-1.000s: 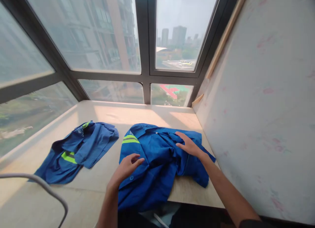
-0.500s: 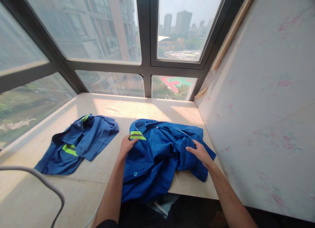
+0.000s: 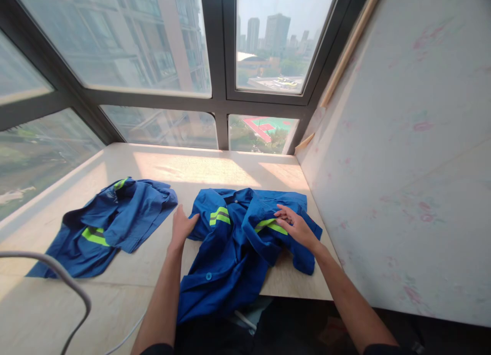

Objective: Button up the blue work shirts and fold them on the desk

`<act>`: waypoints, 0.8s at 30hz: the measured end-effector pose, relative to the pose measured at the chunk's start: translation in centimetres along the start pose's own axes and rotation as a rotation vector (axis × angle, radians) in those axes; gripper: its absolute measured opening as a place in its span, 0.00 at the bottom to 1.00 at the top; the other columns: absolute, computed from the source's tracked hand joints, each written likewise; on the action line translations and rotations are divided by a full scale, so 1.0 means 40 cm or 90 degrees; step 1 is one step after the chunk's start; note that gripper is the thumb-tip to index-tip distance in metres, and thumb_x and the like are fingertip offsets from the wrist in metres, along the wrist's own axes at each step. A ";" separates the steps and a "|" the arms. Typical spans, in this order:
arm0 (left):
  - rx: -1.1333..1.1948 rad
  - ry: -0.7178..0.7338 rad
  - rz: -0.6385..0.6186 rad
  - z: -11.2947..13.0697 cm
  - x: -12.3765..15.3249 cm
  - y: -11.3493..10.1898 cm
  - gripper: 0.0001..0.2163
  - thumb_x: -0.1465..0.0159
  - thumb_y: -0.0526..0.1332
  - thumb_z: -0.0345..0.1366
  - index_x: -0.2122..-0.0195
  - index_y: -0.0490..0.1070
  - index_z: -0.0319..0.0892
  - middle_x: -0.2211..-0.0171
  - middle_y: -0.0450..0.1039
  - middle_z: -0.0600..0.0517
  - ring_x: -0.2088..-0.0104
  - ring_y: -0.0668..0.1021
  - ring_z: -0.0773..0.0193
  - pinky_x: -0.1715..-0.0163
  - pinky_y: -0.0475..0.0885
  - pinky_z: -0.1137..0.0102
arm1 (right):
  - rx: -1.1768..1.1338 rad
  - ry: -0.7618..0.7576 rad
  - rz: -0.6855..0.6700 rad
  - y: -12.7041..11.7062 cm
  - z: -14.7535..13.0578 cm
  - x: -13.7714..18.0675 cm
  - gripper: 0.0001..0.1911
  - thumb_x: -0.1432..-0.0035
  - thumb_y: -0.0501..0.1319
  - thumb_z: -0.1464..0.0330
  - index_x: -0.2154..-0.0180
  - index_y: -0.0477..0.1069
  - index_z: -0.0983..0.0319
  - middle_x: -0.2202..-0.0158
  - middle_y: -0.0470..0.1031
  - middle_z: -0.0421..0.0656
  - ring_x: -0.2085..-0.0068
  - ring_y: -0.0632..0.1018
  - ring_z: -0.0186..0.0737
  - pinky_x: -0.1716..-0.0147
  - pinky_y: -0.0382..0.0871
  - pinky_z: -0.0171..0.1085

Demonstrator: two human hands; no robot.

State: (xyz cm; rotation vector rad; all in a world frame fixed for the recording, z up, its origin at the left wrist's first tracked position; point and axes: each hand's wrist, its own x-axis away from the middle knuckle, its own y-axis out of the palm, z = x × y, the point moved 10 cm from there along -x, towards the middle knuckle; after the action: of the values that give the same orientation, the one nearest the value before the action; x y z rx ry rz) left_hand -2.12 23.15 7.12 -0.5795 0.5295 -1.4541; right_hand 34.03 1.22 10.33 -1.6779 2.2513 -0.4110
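A blue work jacket (image 3: 230,252) with yellow-green reflective stripes and a round button lies rumpled in front of me, its lower part reaching the near edge of the board. At its left side, my left hand (image 3: 183,226) is open, thumb apart from the fingers and by the sleeve cloth. My right hand (image 3: 296,227) rests on or just above the right side, near a reflective stripe (image 3: 271,225); its fingers are loosely bent and apart, gripping no cloth that I can see. Whether either palm touches the fabric is hard to tell.
Another blue garment (image 3: 126,217) with similar stripes lies to the left on the pale wooden board (image 3: 134,270). A grey hose or thick cable (image 3: 72,286) curves in at lower left, beside a thin white cord (image 3: 128,337). Windows (image 3: 215,102) stand behind; a flowered wall (image 3: 402,165) bounds the right.
Both hands have let go of the jacket cloth. The right front has been folded over, bringing a second reflective stripe into sight, and the left part has shifted. The view has turned slightly right.
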 end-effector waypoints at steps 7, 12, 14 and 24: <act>0.111 -0.030 -0.325 0.010 0.039 0.115 0.28 0.59 0.74 0.49 0.60 0.77 0.36 0.62 0.81 0.41 0.55 0.80 0.44 0.57 0.76 0.61 | 0.287 0.059 0.051 -0.104 0.130 -0.045 0.40 0.53 0.66 0.63 0.37 0.63 0.62 0.40 0.69 0.52 0.39 0.68 0.57 0.39 0.58 0.53; 0.127 0.061 -0.242 0.105 0.032 0.014 0.20 0.55 0.70 0.49 0.67 0.79 0.40 0.69 0.81 0.48 0.62 0.81 0.49 0.62 0.77 0.63 | 0.357 0.157 -0.092 -0.091 0.154 -0.075 0.19 0.54 0.63 0.66 0.58 0.79 0.62 0.70 0.78 0.42 0.65 0.78 0.45 0.61 0.70 0.40; 0.164 0.113 -0.093 0.148 0.016 -0.097 0.18 0.49 0.66 0.49 0.64 0.79 0.40 0.67 0.81 0.49 0.61 0.81 0.53 0.60 0.76 0.65 | 0.312 0.138 -0.098 -0.109 0.105 -0.084 0.09 0.55 0.62 0.66 0.71 0.79 0.61 0.78 0.74 0.39 0.71 0.75 0.41 0.67 0.67 0.37; 0.250 0.239 0.669 0.275 0.170 -0.642 0.14 0.37 0.52 0.38 0.57 0.69 0.34 0.57 0.69 0.47 0.51 0.72 0.58 0.46 0.66 0.61 | -0.152 -0.129 0.754 -0.641 -0.232 0.104 0.13 0.61 0.62 0.65 0.70 0.77 0.63 0.80 0.68 0.38 0.79 0.62 0.32 0.78 0.54 0.36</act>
State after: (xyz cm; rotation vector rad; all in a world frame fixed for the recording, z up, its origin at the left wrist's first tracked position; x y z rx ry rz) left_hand -13.99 16.10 32.36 0.2968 0.6719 -0.6036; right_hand 51.52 -9.41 28.82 -0.2032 2.6883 0.3069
